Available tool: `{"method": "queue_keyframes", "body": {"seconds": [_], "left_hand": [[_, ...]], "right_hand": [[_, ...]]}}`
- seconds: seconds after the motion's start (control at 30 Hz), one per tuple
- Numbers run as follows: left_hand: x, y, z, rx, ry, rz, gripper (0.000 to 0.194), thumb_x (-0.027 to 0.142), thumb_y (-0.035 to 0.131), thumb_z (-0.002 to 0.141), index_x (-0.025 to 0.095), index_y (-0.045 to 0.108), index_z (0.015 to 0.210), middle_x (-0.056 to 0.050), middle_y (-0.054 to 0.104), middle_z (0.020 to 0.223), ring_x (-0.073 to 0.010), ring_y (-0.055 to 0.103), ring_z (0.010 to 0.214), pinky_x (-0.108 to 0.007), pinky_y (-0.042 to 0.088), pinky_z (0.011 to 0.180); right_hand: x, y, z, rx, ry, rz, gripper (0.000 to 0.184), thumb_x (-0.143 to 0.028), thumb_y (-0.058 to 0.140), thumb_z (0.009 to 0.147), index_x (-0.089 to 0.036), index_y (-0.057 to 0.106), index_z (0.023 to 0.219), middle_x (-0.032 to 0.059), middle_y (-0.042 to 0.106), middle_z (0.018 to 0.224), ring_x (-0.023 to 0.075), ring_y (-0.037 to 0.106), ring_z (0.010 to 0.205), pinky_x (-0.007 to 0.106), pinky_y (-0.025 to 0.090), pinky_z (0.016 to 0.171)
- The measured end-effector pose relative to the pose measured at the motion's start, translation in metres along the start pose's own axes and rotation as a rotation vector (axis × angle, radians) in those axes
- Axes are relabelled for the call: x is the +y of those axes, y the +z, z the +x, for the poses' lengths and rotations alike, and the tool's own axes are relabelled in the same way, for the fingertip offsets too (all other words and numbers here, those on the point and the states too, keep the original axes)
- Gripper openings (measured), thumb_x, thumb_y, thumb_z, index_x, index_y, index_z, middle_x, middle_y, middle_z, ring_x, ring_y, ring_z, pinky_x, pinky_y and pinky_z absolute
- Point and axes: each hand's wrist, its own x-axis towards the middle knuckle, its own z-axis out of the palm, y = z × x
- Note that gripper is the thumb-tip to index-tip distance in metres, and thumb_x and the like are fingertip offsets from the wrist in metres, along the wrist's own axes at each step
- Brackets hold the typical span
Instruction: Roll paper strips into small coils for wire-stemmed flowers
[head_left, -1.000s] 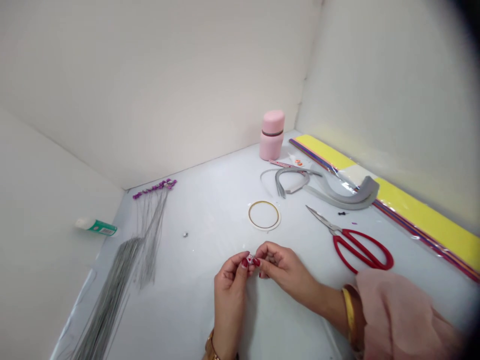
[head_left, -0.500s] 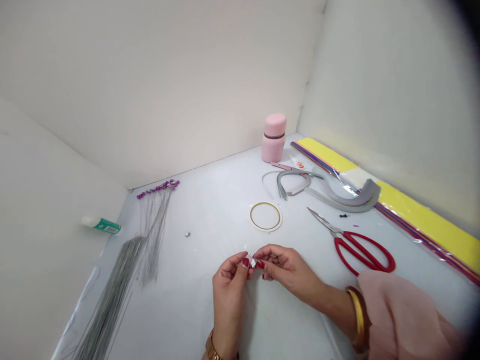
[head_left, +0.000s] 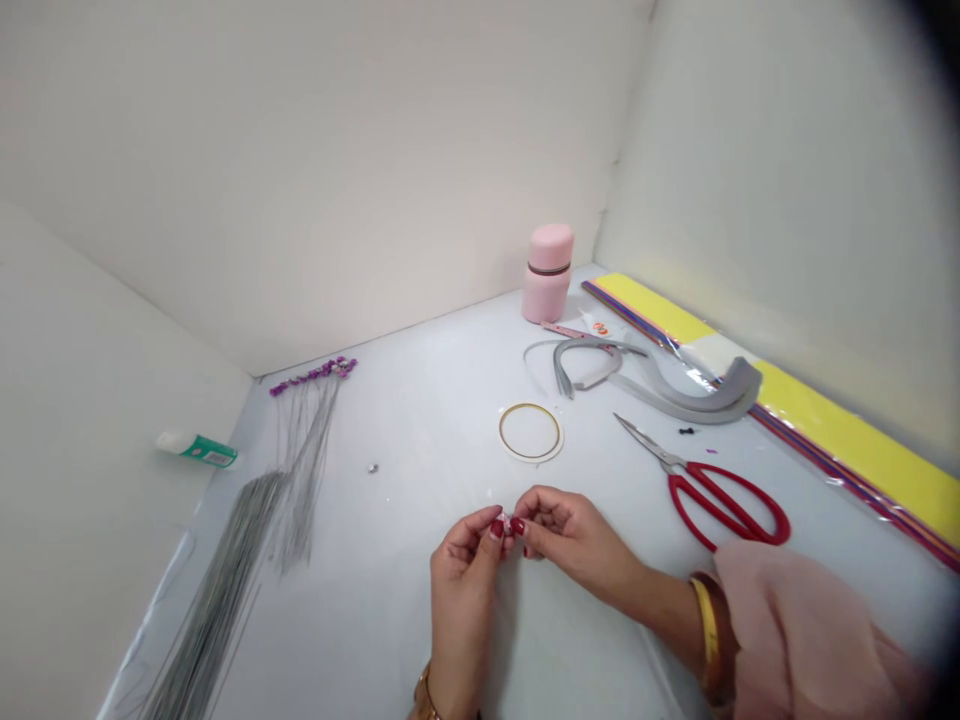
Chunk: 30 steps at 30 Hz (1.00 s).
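Observation:
My left hand (head_left: 466, 560) and my right hand (head_left: 574, 538) meet near the front of the table, fingertips pinched together. Between them is a tiny whitish piece (head_left: 505, 522), mostly hidden by the fingers; its kind cannot be made out. Both hands grip it between thumb and finger. Just beyond them a thin roll of narrow double-sided tape (head_left: 532, 459) lies flat. Red-handled scissors (head_left: 724, 508) rest to the right of my right hand, blades pointing away to the left.
At the left lie a bundle of grey wires (head_left: 217, 600) and several wires with purple tips (head_left: 315, 374), beside a green glue stick (head_left: 210, 451). Behind stand a pink flask (head_left: 548, 275), curled grey strips (head_left: 675, 400) and a pack of coloured sheets (head_left: 847, 430). A small silvery bit (head_left: 373, 468) lies mid-table.
My left hand has shifted slightly right, and the fingertips have drawn closer together. The small whitish piece, plainer before, is now more covered by the fingers.

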Motion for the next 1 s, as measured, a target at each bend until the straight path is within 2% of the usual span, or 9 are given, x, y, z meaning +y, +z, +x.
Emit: {"method": "queue_keyframes", "body": {"seconds": [0.23,0.47,0.67,0.8,1.0], "left_hand": [[-0.0006,-0.0012,-0.0019,-0.005,0.041,0.104,0.019,0.026,0.061,0.074,0.014,0.065,0.088,-0.007,0.069,0.085,-0.0149,0.061,0.078,-0.027,0.046,0.075],[0.0045,0.0003,-0.0019,-0.027,0.096,0.219,0.019,0.027,0.063,0.071,0.015,0.068,0.084,-0.008,0.069,0.086,-0.0194,0.06,0.084,-0.029,0.045,0.076],[0.0045,0.0006,-0.0012,-0.074,0.004,0.082,0.018,0.027,0.065,0.07,0.015,0.068,0.083,-0.002,0.067,0.069,-0.0114,0.058,0.067,-0.023,0.046,0.068],[0.0056,0.0017,-0.0025,-0.1,-0.039,0.044,0.018,0.025,0.064,0.071,0.013,0.068,0.084,-0.002,0.066,0.067,-0.0095,0.057,0.064,-0.022,0.045,0.068],[0.0024,0.0005,0.0003,-0.038,-0.049,-0.062,0.017,0.022,0.065,0.071,0.013,0.067,0.085,-0.002,0.066,0.069,-0.008,0.057,0.062,-0.02,0.045,0.065]], "right_hand": [[0.0017,-0.001,0.0006,0.058,0.03,-0.092,0.007,-0.019,0.055,0.072,-0.015,0.054,0.067,-0.0022,0.053,0.056,0.0091,0.048,0.052,0.021,0.037,0.05],[0.0003,-0.0025,-0.0011,0.085,-0.099,-0.282,0.008,-0.02,0.056,0.073,-0.015,0.056,0.067,-0.0001,0.056,0.06,0.0107,0.05,0.055,0.022,0.038,0.051],[0.003,-0.004,0.0003,0.031,-0.08,-0.09,0.012,-0.026,0.059,0.075,-0.017,0.05,0.073,0.0004,0.061,0.062,0.0134,0.058,0.059,0.024,0.043,0.055],[0.0048,-0.0022,0.0014,-0.007,-0.021,0.085,0.021,-0.032,0.062,0.073,-0.017,0.047,0.072,-0.0004,0.06,0.058,0.013,0.058,0.057,0.024,0.042,0.053],[0.0015,-0.0032,0.0014,-0.087,-0.029,0.094,0.021,-0.035,0.058,0.077,-0.014,0.055,0.077,0.001,0.061,0.063,0.009,0.052,0.055,0.022,0.04,0.053]]}}
